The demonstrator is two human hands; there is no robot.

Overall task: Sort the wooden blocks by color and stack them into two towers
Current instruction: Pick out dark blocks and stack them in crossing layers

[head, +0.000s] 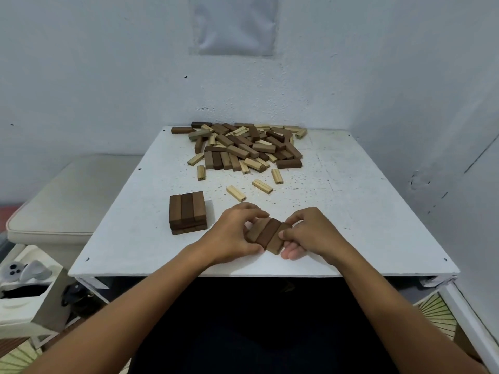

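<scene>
Your left hand (234, 230) and right hand (310, 231) each have their grip clamped on a row of three dark blocks (267, 234) at the table's (351, 211) six o'clock edge, squeezing from both ends, likely to square them as one layer. The dark tower (187, 213) stands near at nine o'clock, seemingly to receive it, while the mixed pile (243, 147) waits at twelve.

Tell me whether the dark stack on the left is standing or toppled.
Standing. The dark stack sits squarely on the table, three blocks side by side on top with lower layers beneath. Neither hand touches it.
</scene>
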